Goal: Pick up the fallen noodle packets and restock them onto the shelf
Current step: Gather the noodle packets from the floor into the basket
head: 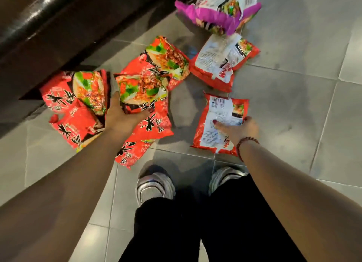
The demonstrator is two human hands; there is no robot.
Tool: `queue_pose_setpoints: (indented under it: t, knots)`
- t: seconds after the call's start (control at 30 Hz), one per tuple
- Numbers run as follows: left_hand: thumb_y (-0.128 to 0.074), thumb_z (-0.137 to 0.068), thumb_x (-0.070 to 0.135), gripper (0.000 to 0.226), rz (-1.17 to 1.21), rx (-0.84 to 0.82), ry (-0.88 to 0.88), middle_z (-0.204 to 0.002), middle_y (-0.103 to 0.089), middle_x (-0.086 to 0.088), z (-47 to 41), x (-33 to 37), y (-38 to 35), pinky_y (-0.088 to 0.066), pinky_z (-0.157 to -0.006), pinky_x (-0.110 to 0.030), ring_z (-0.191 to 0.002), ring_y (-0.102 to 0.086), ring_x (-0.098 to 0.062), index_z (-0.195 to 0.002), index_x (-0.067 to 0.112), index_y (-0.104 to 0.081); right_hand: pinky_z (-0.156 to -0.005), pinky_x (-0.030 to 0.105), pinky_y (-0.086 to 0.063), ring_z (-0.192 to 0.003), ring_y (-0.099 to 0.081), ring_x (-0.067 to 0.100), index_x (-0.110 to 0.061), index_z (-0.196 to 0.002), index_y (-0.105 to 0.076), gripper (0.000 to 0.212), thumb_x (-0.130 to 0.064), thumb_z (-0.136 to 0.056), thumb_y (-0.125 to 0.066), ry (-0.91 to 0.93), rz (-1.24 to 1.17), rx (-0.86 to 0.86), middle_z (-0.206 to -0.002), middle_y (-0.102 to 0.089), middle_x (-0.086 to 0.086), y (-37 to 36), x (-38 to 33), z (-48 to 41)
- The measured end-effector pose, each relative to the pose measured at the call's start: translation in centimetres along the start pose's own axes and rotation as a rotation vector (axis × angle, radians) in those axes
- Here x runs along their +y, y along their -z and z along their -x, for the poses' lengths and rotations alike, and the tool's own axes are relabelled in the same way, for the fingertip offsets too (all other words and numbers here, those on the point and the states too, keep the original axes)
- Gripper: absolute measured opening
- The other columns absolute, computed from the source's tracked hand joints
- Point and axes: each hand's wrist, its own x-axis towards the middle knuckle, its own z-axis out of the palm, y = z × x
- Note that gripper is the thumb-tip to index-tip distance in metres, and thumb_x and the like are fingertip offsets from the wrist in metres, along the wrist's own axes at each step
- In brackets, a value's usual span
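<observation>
Several red noodle packets lie scattered on the grey tiled floor (284,97). My left hand (122,117) grips one red packet (142,91) by its lower edge, above others lying face up. My right hand (238,128) pinches the near side of a face-down packet (217,122) whose white back label shows. Another face-down red packet (219,63) lies beyond it. A red pair (76,101) sits at the left by the shelf base. Pink and purple packets (217,12) are piled at the far top.
The dark base of the shelf unit (49,32) runs along the upper left. My two silver shoes (154,183) and black trousers stand just below the packets. Open tile floor extends to the right.
</observation>
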Motion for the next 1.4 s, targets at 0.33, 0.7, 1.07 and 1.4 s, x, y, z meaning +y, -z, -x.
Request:
queue_pose_setpoints:
  t: [0.33, 0.7, 1.07, 1.4]
  knots:
    - [-0.084, -0.067, 0.017, 0.082, -0.197, 0.143, -0.218, -0.123, -0.064, -0.012, 3.3, 2.4, -0.4, -0.046, -0.091, -0.035, -0.115, -0.058, -0.032, -0.141, 0.016, -0.048, -0.078, 0.039, -0.059, -0.087, -0.070, 0.014, -0.018, -0.106, -0.062, 0.048, -0.025, -0.066, -0.088, 0.041, -0.266, -0.099, -0.099, -0.072, -0.005, 2.2, -2.0, 4.0]
    - [-0.078, -0.074, -0.002, 0.058, 0.379, 0.076, -0.062, -0.097, -0.072, 0.004, 20.4, 12.2, 13.0, -0.056, -0.086, -0.039, -0.084, -0.069, -0.015, -0.127, 0.013, -0.060, -0.074, 0.036, -0.059, -0.086, -0.072, 0.012, -0.019, -0.102, -0.065, 0.032, -0.016, -0.075, -0.082, 0.298, -0.402, -0.182, -0.097, -0.074, -0.004, 15.6, -10.5, 22.4]
    - [-0.077, -0.074, -0.004, 0.062, 0.536, 0.111, -0.137, -0.096, -0.067, 0.016, 41.5, 20.9, 31.5, -0.052, -0.075, -0.025, -0.081, -0.066, 0.000, -0.114, 0.039, -0.058, -0.084, 0.039, -0.058, -0.093, -0.071, 0.015, -0.007, -0.114, -0.063, 0.039, -0.007, -0.078, -0.078, 0.495, -0.393, -0.259, -0.103, -0.073, 0.003, 27.4, -16.4, 45.9]
    - [-0.078, -0.074, 0.000, 0.059, 0.826, 0.278, 0.031, -0.100, -0.073, 0.002, 55.5, 19.5, 33.7, -0.057, -0.064, -0.033, -0.082, -0.073, -0.021, -0.124, 0.026, -0.060, -0.066, 0.013, -0.053, -0.088, -0.069, 0.000, -0.015, -0.112, -0.062, 0.037, -0.010, -0.079, -0.077, 0.743, -0.100, -0.616, -0.101, -0.072, -0.009, 33.1, -18.3, 55.1]
